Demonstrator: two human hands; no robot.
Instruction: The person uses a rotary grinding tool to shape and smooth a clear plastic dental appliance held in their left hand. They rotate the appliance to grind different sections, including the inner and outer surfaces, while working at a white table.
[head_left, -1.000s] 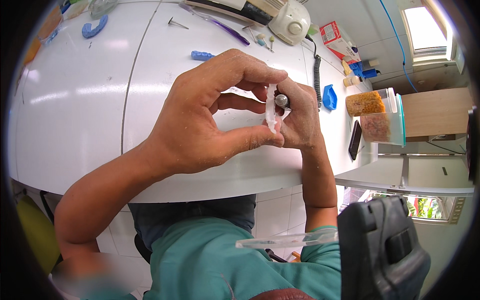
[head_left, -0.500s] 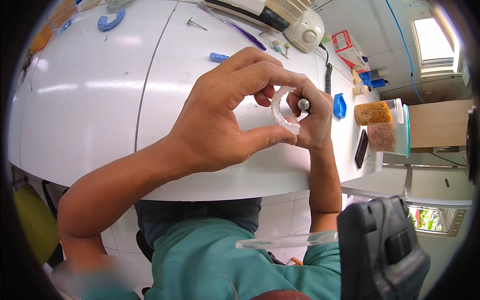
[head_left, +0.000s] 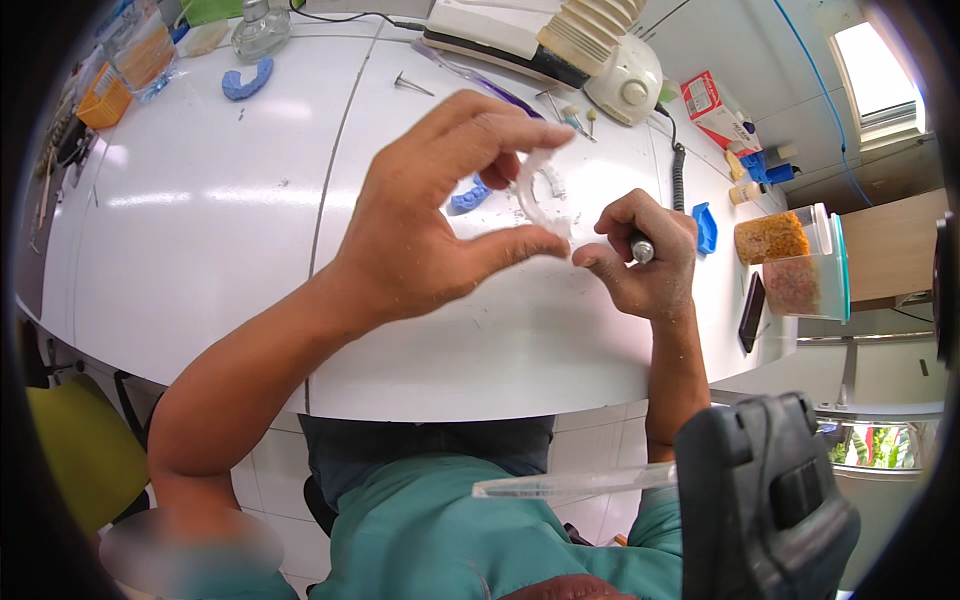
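Note:
Over the middle of the white table, my left hand (head_left: 410, 210) pinches a translucent, horseshoe-shaped dental splint (head_left: 529, 194) between thumb and fingers. White dust coats those fingertips. A short way to the right, my right hand (head_left: 655, 250) is closed around a metal handpiece (head_left: 642, 249), with only its rounded silver end showing. The two hands are apart. Beyond my left fingers, partly hidden, lies a blue dental mould piece (head_left: 468, 196). Another blue arch-shaped mould (head_left: 247, 81) rests at the far left of the table.
Several small burs (head_left: 577, 122) lie by a cream-coloured machine (head_left: 622, 80) with a ribbed hose. A coiled black cord (head_left: 678, 180) runs down beside a blue tray (head_left: 706, 229). Plastic tubs (head_left: 800, 285), a phone (head_left: 751, 312) and a red-and-white box (head_left: 715, 110) stand at the right.
My hands have moved apart: the left, still pinching the splint, went slightly left, the right went right with the handpiece. The view has shifted a little.

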